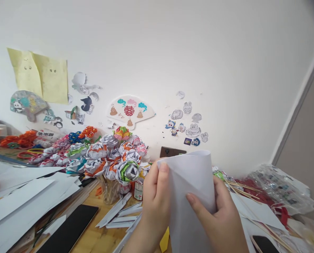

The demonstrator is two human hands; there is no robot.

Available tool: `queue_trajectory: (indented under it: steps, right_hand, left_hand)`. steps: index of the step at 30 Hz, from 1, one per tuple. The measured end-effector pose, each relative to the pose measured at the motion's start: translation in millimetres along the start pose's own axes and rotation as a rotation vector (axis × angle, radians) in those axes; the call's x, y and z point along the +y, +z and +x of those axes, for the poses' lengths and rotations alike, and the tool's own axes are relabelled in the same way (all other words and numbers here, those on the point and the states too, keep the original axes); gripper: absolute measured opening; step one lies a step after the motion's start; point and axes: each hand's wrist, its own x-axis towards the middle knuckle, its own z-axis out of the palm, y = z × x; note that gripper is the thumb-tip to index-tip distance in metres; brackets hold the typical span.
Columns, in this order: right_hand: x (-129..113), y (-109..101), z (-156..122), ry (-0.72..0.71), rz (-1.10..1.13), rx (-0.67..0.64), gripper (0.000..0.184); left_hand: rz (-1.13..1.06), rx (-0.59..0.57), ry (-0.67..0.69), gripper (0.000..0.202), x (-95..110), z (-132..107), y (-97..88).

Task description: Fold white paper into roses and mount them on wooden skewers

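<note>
Head cam: wht paper [190, 181] held btwn both hands [157, 198].

The sheet [190, 181] is plain white, the bunched flowers [129, 171] multicoloured.

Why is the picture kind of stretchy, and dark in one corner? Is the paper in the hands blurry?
Head view: the white sheets look stretched toward the left edge, probably from a wide lens; head view: the top right corner is dark and smudgy; head view: the held paper looks fairly clear, with soft grey shading.
</note>
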Motion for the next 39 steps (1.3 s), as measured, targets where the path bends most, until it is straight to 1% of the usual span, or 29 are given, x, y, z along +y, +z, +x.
queue_trajectory:
  steps: [2,4,8,12,18,22,26,28,30,33,35,37,39]
  right_hand:
    - [-3.9,-1.3,-1.5,0.006,-0.006,0.027,0.053]
    - [-5.9,-3.3,-2.0,-0.005,-0.001,0.044,0.051]
    - [-3.2,-7.5,0.0,-0.043,-0.024,-0.006,0.052]
    - [1.0,-9.7,2.4,-0.082,-0.068,0.013,0.052]
    - [0.2,-10.6,1.6,-0.078,-0.058,-0.04,0.051]
    - [-7.4,-7.4,-4.0,-0.066,-0.015,-0.014,0.047]
    - [-11.3,-5.9,-7.1,-0.065,0.02,-0.006,0.047]
    - [-10.0,-7.1,-6.1,-0.078,0.023,0.003,0.049]
    - [-7.7,-9.5,-3.7,-0.098,0.036,-0.046,0.048]
    - [-5.5,-14.1,0.2,-0.124,0.165,-0.188,0.042]
    - [-6.1,-17.2,1.8,-0.128,0.314,-0.273,0.042]
    - [-8.2,-19.8,2.2,-0.103,0.434,-0.29,0.043]
    - [-10.3,-22.0,2.4,-0.037,0.485,-0.247,0.041]
  left_hand:
    - [-0.015,-0.011,0.002,0.026,-1.2,0.3,-1.1]
    - [-0.013,-0.05,0.016,0.027,-2.6,0.1,-2.5]
    - [-0.013,-0.115,0.06,0.028,-4.2,-0.6,-4.8]
    - [-0.034,-0.131,0.089,0.03,-4.7,-1.3,-4.3]
    - [-0.036,-0.099,0.057,0.033,-4.0,-1.1,-4.5]
    - [-0.036,-0.087,0.019,0.035,-0.2,-2.5,-4.9]
    - [-0.049,-0.03,-0.021,0.035,4.0,-5.2,-2.6]
    - [-0.039,-0.016,-0.007,0.035,4.1,-5.5,-2.4]
    - [0.022,-0.028,0.055,0.035,3.1,-4.4,-4.0]
    - [0.187,-0.082,0.176,0.035,1.3,-0.7,-8.7]
    - [0.291,-0.162,0.23,0.034,0.4,2.2,-11.4]
    - [0.363,-0.278,0.249,0.033,-0.6,4.5,-12.5]
    - [0.401,-0.374,0.251,0.033,-2.0,5.7,-12.0]
